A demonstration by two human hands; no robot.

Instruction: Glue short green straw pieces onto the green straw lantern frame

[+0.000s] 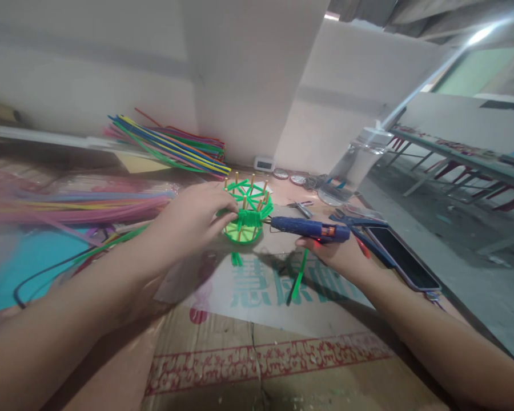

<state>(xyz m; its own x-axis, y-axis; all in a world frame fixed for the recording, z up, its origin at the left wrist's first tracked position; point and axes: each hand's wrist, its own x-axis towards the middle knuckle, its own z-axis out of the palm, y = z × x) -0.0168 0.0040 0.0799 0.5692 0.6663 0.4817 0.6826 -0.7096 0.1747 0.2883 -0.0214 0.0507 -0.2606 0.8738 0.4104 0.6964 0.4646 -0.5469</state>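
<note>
A small green basket-like model of straw pieces and wooden sticks stands on the cardboard-covered table. My left hand grips its left side. In my right hand is a blue glue gun, and its nozzle touches the model's right side. A green straw piece lies under that hand, and short green pieces lie just in front of the model.
Bundles of coloured straws lie at the back and at the left. A phone, scissors, a clear plastic jar and a black cable are on the table. Tables and red chairs stand at the right.
</note>
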